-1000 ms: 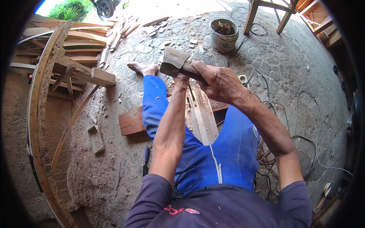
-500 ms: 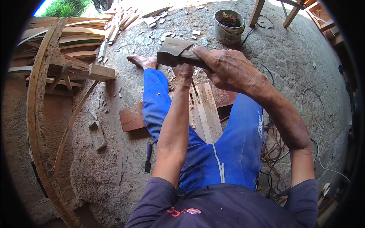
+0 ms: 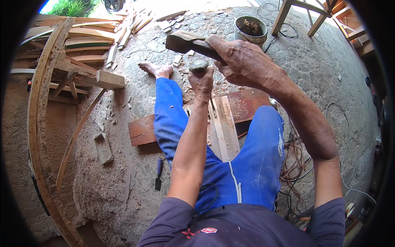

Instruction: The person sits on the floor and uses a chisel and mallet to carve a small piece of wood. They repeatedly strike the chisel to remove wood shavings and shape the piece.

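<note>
The right hand (image 3: 247, 64) grips the probably head-heavy hatchet (image 3: 183, 42) sensibly by its handle (image 3: 208, 50); the left hand's (image 3: 201, 84) fingers clasp a stiff-looking chisel (image 3: 198, 66).

Axe (image 3: 184, 42) tilted abv chisel (image 3: 198, 66); slotted wd (image 3: 221, 133) below.

Strips (image 3: 221, 133) across plank (image 3: 142, 131), between legs (image 3: 259, 152); chisel (image 3: 159, 173) on floor (image 3: 317, 82), left; bucket (image 3: 259, 39) ahead, right.
</note>
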The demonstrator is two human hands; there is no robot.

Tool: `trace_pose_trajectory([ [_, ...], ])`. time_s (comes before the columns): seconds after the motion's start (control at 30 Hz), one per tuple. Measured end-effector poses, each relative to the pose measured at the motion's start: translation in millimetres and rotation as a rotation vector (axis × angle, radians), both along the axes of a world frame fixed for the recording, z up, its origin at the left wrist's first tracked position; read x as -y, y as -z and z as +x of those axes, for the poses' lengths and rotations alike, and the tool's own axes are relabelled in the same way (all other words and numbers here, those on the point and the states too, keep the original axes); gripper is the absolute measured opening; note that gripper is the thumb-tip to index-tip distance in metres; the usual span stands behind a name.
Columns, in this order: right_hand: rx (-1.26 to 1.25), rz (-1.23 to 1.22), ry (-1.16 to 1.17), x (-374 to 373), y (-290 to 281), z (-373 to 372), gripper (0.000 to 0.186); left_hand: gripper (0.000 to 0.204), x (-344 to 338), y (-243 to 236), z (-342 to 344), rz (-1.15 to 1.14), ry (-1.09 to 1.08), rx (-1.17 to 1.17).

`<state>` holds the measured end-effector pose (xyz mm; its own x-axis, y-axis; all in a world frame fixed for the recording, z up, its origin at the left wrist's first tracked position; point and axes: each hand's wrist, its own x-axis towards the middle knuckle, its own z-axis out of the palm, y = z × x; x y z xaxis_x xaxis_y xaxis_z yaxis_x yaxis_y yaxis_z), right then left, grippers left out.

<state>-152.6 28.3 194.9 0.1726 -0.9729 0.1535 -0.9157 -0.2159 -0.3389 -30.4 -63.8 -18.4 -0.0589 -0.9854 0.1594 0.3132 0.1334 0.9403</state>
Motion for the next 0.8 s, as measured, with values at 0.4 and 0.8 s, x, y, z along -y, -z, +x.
trace_pose_trajectory([
  [0.4, -0.043, 0.152, -0.025, 15.9, 22.3, -10.6, 0.033, 0.01, 11.5, 6.0, -9.7, -0.071, -0.177, 0.307],
  [0.8, 0.037, 0.282, -0.042, -17.1, 35.5, -20.0, 0.033, 0.009, -5.7, 2.0, 8.6, -0.078, 0.096, 0.133],
])
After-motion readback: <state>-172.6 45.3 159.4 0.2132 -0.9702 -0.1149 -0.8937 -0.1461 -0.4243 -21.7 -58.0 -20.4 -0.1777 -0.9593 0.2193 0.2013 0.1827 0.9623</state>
